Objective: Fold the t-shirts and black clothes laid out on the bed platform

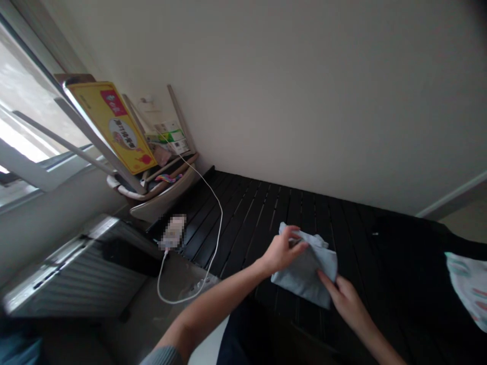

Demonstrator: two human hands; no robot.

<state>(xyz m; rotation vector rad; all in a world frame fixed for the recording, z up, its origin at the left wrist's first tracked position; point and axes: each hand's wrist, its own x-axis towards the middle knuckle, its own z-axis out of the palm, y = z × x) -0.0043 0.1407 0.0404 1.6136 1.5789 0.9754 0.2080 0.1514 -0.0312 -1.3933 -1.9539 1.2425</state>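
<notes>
A light grey-blue piece of folded clothing (300,279) rests on the black slatted surface (243,203) in front of me. Its kind of garment cannot be made out. My left hand (283,251) has its fingers curled on the upper left part of the fabric, thumb and forefinger close together. At the right edge, my right hand (346,299) grips the cloth with a finger lying along its top; its other fingers are partly hidden.
A phone (174,230) with a white charging cable (220,213) lies at the surface's left end. Left of it stand a ridged silver suitcase (76,268) and a chair holding a yellow box (114,126). Dark fabric (411,263) and a white printed cloth (467,284) lie right.
</notes>
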